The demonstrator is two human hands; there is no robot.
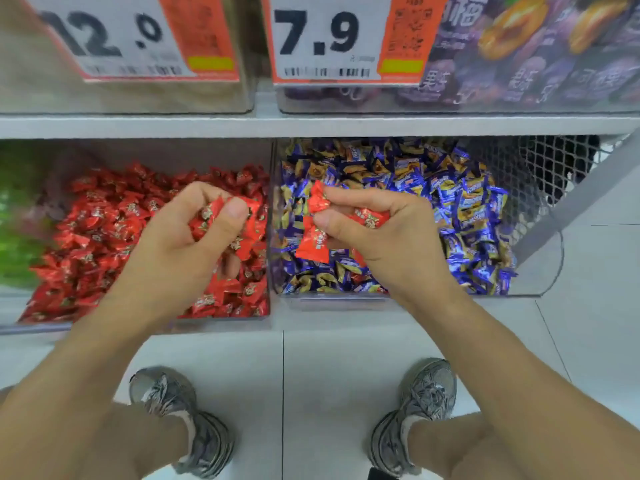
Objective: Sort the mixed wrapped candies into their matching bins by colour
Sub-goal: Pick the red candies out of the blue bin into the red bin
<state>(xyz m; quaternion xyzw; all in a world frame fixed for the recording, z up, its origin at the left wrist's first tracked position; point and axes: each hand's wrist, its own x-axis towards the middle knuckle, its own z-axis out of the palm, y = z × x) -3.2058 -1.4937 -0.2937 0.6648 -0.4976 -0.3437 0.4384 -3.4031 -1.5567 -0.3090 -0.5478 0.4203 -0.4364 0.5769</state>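
We see red wrapped candies (pixel 313 244) pinched in the right hand (pixel 377 233), which hovers over the bin of blue candies (pixel 460 216): we count three of them there, one sticking up past the fingertips, one hanging below the thumb, and one lying across the curled fingers. The left hand (pixel 180 244) hovers above the bin of red candies (pixel 90 230), its fingers and thumb curled round a small clutch of red candies (pixel 211 216); we count at least two in that grip, though the fingers hide how many more. The two hands are close together, either side of the clear wall (pixel 272 216) that parts the two bins. The left bin holds only red wrappers as far as we can tell, far too many to count; the right bin is heaped with blue-and-gold wrappers, again past counting, and a red one or two show among them below the right hand. At the far left edge we catch a blurred green mass (pixel 17 216). On the shelf above sit two clear containers, each carrying one price label, "12.0" (pixel 114 36) and "7.9" (pixel 322 39), and the right one holds purple packets (pixel 540 60). Below the bins we see the pale tiled floor (pixel 311 393) and our two grey shoes (pixel 419 410).
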